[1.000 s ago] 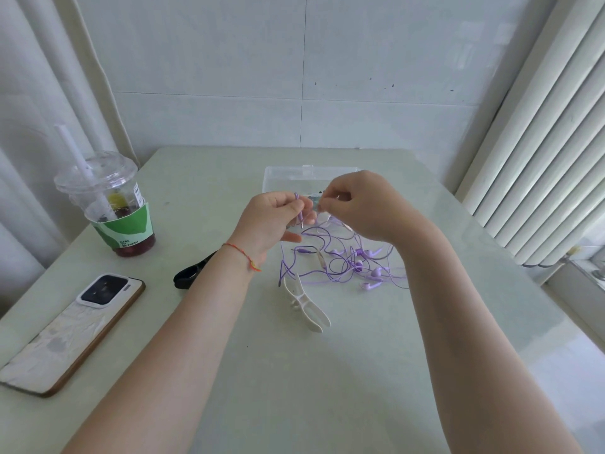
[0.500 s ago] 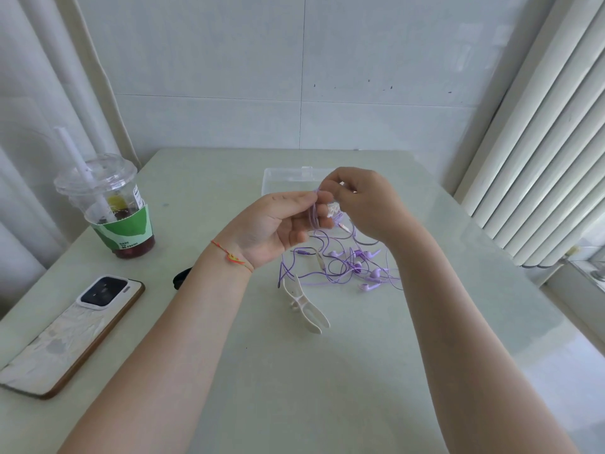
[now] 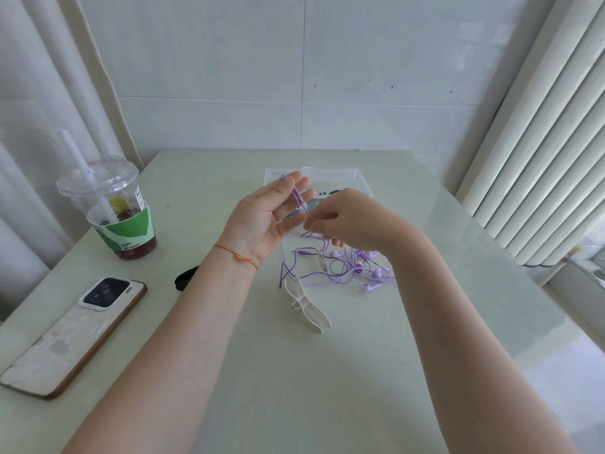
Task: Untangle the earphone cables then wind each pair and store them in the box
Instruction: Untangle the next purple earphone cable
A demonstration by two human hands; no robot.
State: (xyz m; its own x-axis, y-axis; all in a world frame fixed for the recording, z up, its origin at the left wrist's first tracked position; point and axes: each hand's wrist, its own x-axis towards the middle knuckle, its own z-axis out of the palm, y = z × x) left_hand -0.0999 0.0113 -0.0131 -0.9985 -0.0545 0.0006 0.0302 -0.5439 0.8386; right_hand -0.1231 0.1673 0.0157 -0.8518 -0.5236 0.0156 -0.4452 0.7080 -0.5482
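— Where does your one camera sit?
— On your head, looking forward and down over the table (image 3: 294, 388), close above your forearms.
— How far does it reach?
— To the tiled wall (image 3: 294, 77) at the far end, with blinds (image 3: 540, 142) right and a curtain (image 3: 39, 93) left.

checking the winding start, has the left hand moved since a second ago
Yes. The left hand has turned palm-up and opened, its fingers now reaching over the near edge of the clear box, with the purple cable across them.
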